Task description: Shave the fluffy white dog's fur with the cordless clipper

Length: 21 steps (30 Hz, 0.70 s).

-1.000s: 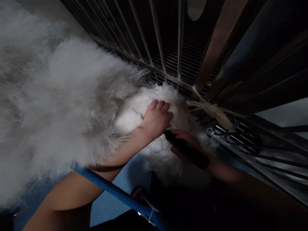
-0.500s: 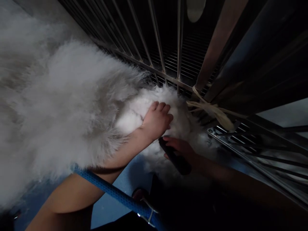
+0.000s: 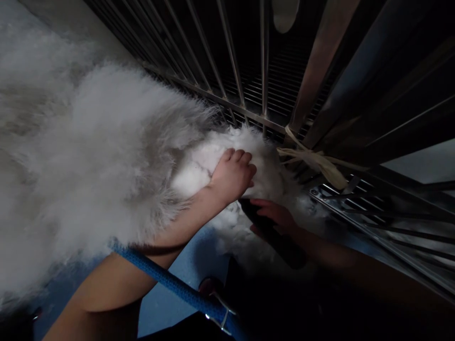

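A large fluffy white animal (image 3: 103,137), its head not identifiable, fills the left side. My left hand (image 3: 234,173) is closed on its white fur (image 3: 249,137), knuckles up, fingertips hidden. The fur parts beside my wrist, where it looks shorter and pinkish. Just below, my right hand (image 3: 279,215) grips a black hand-held tool (image 3: 266,225), long and clipper-shaped. Its front end lies close under my left hand, against the fur; dim light hides its exact kind. A blue rope leash (image 3: 163,279) with a metal fitting crosses over my left forearm.
A metal-barred cage (image 3: 231,52) with a grated floor stands behind the animal. A pale tie (image 3: 313,161) is knotted round its frame. More metal bars (image 3: 377,241) stick out at right. Blue floor (image 3: 167,312) shows below.
My right hand and the black tool have shifted slightly right and down, drawing the tool's front end a little. The left hand has stayed closed in the same place.
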Each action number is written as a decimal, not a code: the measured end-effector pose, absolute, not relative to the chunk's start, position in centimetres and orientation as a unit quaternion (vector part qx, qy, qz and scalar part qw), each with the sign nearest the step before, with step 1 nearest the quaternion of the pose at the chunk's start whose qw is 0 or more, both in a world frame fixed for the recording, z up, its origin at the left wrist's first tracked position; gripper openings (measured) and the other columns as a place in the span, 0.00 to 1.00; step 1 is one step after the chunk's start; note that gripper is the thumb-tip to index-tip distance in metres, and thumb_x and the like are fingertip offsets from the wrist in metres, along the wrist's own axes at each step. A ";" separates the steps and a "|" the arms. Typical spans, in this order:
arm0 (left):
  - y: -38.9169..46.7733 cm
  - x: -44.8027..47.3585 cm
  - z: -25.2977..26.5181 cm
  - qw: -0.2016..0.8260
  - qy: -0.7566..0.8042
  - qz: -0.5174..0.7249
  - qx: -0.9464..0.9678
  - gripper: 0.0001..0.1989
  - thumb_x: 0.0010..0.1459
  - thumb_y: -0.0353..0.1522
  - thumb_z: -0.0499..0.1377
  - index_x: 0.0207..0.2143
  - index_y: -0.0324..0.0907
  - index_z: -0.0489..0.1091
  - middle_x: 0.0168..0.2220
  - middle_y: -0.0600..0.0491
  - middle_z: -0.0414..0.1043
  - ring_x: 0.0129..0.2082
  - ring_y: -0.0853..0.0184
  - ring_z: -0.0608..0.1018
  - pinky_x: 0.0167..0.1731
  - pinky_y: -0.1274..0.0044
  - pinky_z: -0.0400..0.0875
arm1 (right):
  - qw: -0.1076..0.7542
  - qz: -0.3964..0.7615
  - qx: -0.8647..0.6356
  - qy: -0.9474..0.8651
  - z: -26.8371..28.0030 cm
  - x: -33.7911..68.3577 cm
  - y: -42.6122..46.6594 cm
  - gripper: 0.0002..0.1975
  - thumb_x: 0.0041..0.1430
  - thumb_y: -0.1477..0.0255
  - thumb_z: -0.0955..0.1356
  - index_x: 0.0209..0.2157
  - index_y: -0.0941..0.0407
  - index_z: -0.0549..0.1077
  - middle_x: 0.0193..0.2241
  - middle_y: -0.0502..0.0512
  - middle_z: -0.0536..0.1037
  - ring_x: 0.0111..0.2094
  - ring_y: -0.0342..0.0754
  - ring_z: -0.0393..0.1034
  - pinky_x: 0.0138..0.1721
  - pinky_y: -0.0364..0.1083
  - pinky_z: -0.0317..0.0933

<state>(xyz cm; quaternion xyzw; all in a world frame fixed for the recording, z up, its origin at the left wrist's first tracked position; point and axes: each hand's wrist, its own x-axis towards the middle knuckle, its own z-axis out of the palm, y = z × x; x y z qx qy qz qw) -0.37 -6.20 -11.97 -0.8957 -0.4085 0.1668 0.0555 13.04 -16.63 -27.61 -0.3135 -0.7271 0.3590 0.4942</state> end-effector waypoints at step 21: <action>-6.4 -0.7 -12.6 0.065 -0.404 0.130 -0.903 0.13 0.58 0.38 0.64 0.42 0.39 0.77 0.51 0.43 0.74 0.52 0.52 0.72 0.54 0.62 0.62 | 0.380 0.265 -0.305 -0.832 -26.0 11.5 -17.7 0.13 0.63 0.69 0.67 0.49 0.53 0.73 0.53 0.62 0.77 0.45 0.56 0.77 0.42 0.52 0.72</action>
